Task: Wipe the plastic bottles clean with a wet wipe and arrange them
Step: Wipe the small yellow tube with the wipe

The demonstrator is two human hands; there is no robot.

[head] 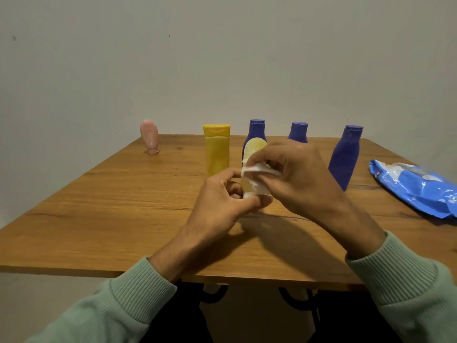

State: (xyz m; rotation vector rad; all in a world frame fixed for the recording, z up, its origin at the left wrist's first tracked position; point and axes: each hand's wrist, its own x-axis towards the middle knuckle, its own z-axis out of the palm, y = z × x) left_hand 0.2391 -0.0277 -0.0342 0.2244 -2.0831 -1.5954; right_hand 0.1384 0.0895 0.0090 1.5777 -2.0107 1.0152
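**Entry: pale yellow bottle, wipe-down in hand**

Head view. The pale yellow bottle (254,148) is held upright above the table (99,206), in front of a blue bottle (257,129).
- Left hand (222,204): grips the bottle's base.
- Right hand (299,179): pinches the wet wipe (258,169) against the bottle's side.
- Recommended: hold the base firmly, turn the bottle, and wipe every face.

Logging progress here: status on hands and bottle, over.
Left hand grips pale yellow bottle low. Right hand holds wet wipe against it. Yellow tube and blue bottles stand behind, nothing blocking.
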